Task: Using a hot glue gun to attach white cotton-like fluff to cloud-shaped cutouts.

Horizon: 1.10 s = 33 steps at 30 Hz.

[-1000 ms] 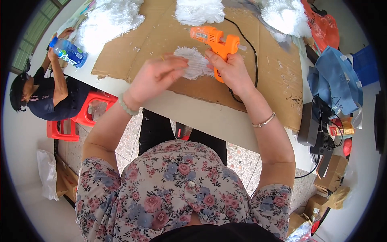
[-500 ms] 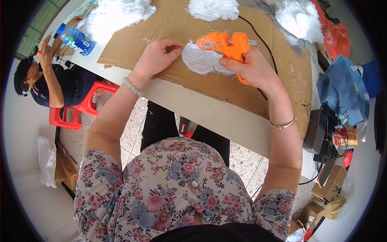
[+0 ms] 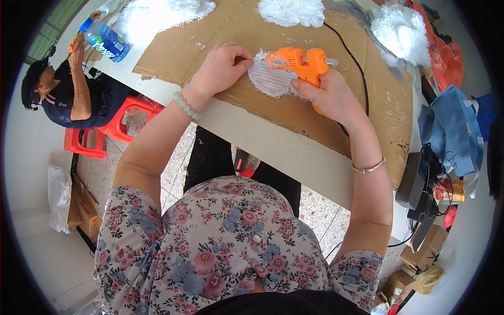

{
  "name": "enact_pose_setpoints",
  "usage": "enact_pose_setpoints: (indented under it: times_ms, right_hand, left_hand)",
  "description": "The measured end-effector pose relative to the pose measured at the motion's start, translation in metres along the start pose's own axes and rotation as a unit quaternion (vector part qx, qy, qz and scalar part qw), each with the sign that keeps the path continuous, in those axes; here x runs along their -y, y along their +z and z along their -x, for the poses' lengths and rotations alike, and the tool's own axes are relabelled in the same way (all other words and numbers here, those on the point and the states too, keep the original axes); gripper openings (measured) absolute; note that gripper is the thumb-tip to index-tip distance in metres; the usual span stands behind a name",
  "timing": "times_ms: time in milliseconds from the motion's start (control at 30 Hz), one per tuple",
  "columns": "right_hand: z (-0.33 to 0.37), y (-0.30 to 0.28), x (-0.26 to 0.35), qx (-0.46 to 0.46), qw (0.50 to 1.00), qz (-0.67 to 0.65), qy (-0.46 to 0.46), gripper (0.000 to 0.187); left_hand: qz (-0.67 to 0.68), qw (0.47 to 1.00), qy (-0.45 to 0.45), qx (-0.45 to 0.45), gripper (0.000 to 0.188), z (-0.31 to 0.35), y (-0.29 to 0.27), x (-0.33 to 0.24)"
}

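While the right hand wraps around the handle of an orange hot-glue gun, nozzle above a white fringed fabric piece, the left hand curls at that piece's left edge, though I cannot tell whether its fingers pinch it. The piece lies on brown cardboard, nearer than a fluffy white bundle.

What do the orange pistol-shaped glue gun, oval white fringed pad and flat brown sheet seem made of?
Orange pistol-shaped glue gun: probably hard plastic, smooth, judging by its moulded-looking body.
Oval white fringed pad: likely fabric, matte, with ribbed rows and frayed edges.
Flat brown sheet: apparently cardboard, matte, with a straight crease.
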State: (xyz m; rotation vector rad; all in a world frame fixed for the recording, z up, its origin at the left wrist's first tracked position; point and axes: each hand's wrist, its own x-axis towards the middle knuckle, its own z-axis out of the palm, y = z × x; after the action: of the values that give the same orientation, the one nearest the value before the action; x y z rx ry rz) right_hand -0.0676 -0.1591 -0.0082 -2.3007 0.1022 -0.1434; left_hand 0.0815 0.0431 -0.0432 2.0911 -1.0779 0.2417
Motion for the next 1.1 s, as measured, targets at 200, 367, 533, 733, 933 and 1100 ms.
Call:
enact_pose_setpoints:
  times_ms: [200,367,533,733,933,1100]
  right_hand:
    - [-0.002,0.002,-0.004,-0.007,1.0,0.009,-0.009,0.03]
    - [-0.001,0.001,-0.001,-0.003,1.0,0.015,-0.006,0.032]
    - [0.0,-0.001,0.004,0.006,1.0,0.015,0.005,0.032]
    - [0.0,-0.003,-0.003,0.016,1.0,0.01,-0.013,0.032]
    - [0.001,-0.009,-0.001,0.024,0.999,0.017,-0.044,0.031]
    - [0.0,-0.015,-0.005,0.05,0.998,0.02,-0.031,0.029]
  left_hand:
    - [-0.002,1.0,-0.015,0.005,0.013,0.0,0.002,0.002]
    - [-0.005,1.0,-0.003,0.0,0.012,-0.001,0.001,0.001]
    - [-0.016,0.999,0.03,-0.025,0.011,-0.001,0.003,0.001]
    - [-0.015,0.999,0.031,-0.019,0.012,-0.001,0.002,-0.002]
    - [-0.008,0.999,0.026,-0.027,0.011,0.0,0.003,0.0]
    - [-0.008,1.0,0.021,-0.021,0.011,-0.001,0.003,-0.002]
